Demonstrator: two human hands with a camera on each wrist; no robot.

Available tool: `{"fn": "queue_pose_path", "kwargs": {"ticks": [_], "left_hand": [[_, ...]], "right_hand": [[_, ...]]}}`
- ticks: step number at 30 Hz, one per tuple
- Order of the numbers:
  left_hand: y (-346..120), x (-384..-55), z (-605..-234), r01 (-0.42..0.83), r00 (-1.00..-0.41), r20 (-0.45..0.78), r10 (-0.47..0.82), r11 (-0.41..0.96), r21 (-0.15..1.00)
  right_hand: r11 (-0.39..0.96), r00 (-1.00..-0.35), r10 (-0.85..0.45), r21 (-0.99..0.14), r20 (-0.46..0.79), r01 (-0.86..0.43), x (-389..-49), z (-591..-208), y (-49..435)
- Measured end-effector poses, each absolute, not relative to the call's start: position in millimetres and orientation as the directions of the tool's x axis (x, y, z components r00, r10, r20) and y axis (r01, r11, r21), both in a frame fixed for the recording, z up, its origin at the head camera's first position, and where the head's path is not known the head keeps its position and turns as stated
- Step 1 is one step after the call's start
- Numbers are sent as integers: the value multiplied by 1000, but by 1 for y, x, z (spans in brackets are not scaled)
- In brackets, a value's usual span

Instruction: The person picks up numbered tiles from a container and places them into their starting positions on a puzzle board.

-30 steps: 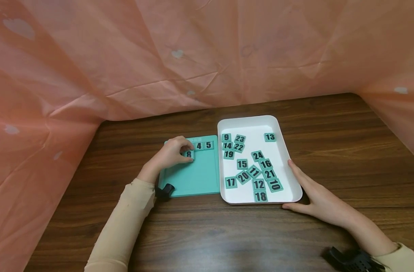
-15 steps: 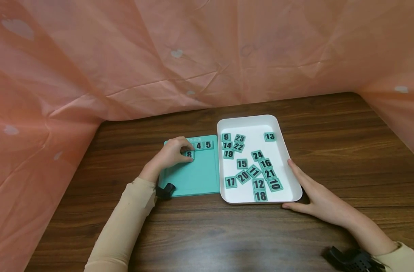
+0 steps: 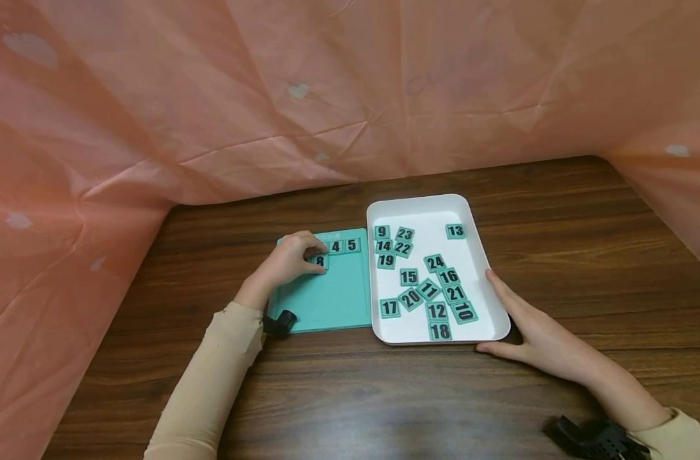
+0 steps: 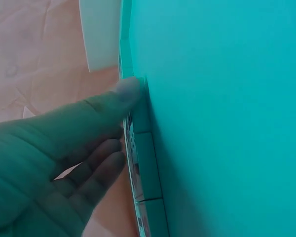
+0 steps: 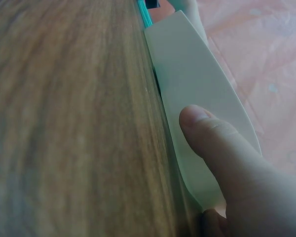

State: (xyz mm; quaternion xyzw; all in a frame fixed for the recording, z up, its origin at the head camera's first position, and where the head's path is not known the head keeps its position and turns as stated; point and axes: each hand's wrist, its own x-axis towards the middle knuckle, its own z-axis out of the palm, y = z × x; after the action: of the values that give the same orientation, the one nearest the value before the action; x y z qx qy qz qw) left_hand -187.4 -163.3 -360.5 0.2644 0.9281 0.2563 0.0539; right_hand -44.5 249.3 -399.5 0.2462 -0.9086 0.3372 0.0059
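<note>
In the head view my left hand point(image 3: 289, 260) is over the upper left of a teal board point(image 3: 326, 300), thumb and fingertips at the edges of the number 8 tile point(image 3: 320, 261), pinching it. Above it, tiles 4 point(image 3: 335, 246) and 5 point(image 3: 352, 245) sit in the top row; my fingers hide the tiles to their left. In the left wrist view my thumb point(image 4: 106, 106) presses the side of a tile in a row. My right hand point(image 3: 542, 332) holds the near right corner of a white tray point(image 3: 384, 335), thumb on the near wall and fingers along the right side.
Several loose number tiles lie face up in the tray, among them 13 point(image 3: 456, 231), 15 point(image 3: 409, 276) and 18 point(image 3: 440, 331). The tray stands right beside the board on a wooden table point(image 3: 338, 396). A pink sheet point(image 3: 350, 96) hangs behind and at both sides.
</note>
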Motion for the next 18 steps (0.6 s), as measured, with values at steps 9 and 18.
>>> {"fn": "queue_pose_path", "kwargs": {"ticks": [9, 18], "left_hand": [[-148, -195, -343, 473, -864, 123, 488, 702, 532], [-97, -209, -326, 582, -786, 174, 594, 613, 534]], "right_hand": [[654, -883, -441, -617, 159, -438, -45, -399, 249], [651, -883, -440, -619, 165, -440, -45, -400, 249]]}}
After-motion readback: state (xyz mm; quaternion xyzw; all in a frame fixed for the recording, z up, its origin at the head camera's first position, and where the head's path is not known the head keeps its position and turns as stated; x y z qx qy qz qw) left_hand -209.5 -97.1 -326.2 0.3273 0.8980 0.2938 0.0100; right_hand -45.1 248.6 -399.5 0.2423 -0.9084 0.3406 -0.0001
